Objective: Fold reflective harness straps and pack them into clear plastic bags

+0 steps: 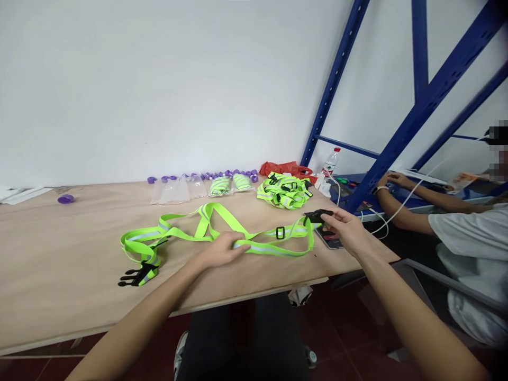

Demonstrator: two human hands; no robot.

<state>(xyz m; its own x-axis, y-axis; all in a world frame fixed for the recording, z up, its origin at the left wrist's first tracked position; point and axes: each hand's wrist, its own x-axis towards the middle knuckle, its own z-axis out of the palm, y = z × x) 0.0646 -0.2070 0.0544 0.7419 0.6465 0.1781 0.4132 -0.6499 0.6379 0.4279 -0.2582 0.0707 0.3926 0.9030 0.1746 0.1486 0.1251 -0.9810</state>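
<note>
A neon-yellow reflective strap harness [222,214] lies spread in loops over the wooden table. My left hand [224,250] is closed on its lower strap near the middle. At the right end, my right hand [343,225] pinches a black buckle [315,216] between thumb and fingers. A black pronged buckle [137,275] rests at the harness's left end, and a black slider [280,233] sits on the strap between my hands. Partly under the right end is a phone [330,241].
Behind the harness are clear bags [170,190], two bagged neon straps [220,185], purple rolls [228,173], a neon strap pile [283,190] and a red bag [288,169]. A bottle [331,161] and blue rack [335,79] stand right. A person's hands [391,180] work beyond.
</note>
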